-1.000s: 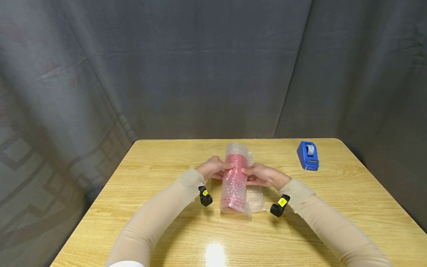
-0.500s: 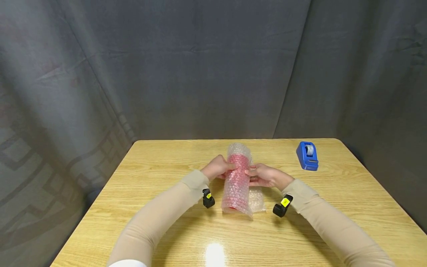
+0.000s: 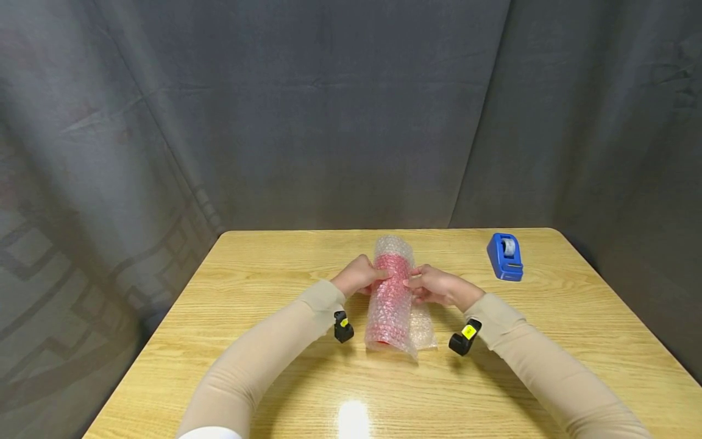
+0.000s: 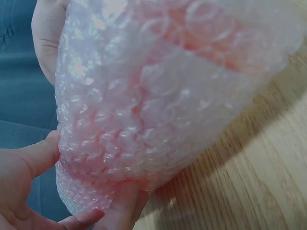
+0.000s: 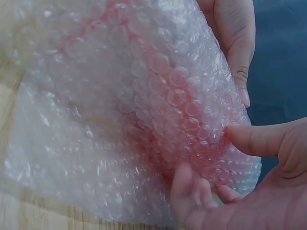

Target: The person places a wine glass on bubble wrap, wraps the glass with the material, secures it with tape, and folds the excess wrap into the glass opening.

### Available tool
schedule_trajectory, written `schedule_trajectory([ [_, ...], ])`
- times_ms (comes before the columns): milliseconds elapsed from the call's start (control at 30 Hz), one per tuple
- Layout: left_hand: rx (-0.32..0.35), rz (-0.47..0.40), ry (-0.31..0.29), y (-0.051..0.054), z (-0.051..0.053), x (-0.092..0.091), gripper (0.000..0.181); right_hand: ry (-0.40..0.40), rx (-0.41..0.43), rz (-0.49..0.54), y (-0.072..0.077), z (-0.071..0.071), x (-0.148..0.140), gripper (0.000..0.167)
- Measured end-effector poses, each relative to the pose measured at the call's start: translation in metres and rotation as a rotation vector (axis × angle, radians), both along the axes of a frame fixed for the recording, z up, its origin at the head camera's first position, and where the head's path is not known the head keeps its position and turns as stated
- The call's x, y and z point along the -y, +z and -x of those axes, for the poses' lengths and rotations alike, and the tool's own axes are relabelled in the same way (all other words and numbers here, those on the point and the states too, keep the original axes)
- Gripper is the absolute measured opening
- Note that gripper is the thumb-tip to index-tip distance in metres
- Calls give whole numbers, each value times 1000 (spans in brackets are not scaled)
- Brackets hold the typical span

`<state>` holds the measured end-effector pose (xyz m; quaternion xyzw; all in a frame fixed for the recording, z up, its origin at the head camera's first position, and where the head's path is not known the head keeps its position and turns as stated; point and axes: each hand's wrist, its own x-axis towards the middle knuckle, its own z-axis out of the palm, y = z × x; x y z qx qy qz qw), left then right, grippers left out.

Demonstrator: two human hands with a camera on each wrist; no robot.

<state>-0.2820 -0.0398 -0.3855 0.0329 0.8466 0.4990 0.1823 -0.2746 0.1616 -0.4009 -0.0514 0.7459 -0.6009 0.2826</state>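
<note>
A bubble-wrap roll (image 3: 390, 305) lies lengthwise on the table, with something pink or red inside it. What is inside cannot be made out. My left hand (image 3: 359, 274) holds the roll's left side, thumb on top and fingers lower down, as the left wrist view shows. On the other side my right hand (image 3: 439, 286) holds the wrap, its thumb pressed on the roll and its fingers (image 5: 184, 191) curled low against the bubbles. A loose flap of bubble wrap (image 3: 422, 329) spreads on the table to the roll's right, partly under the right hand.
A blue tape dispenser (image 3: 506, 259) with a roll of clear tape stands at the back right of the wooden table (image 3: 274, 384). Dark grey curtains (image 3: 340, 122) hang behind the table and at both sides.
The roll and both hands have shifted slightly right over the second. My left thumb lies a little further over the roll. Lately the right fingers have drawn in closer to the roll.
</note>
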Motion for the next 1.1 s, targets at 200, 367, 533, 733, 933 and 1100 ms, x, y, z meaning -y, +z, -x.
schedule_trajectory([
  [200, 12, -32, -5, 0, 0, 0, 34, 27, 60, 130, 1, -2, 1, 9],
  [367, 8, -39, -11, 1, -1, 0, 32, -2, 94, 140, 1, -1, 2, 10],
  [533, -5, -24, -18, 0, -1, 1, 35, -30, 132, 133, 3, -1, 4, 34],
  [733, -3, -34, -24, -1, 0, 1, 34, 41, 99, 165, 3, -3, 2, 24],
  [933, 0, -42, -30, 0, -1, 1, 33, 46, 82, 188, 0, -2, 3, 14],
  [1100, -2, -38, -28, 0, -1, 0, 31, 25, 69, 158, -2, -2, 4, 21],
])
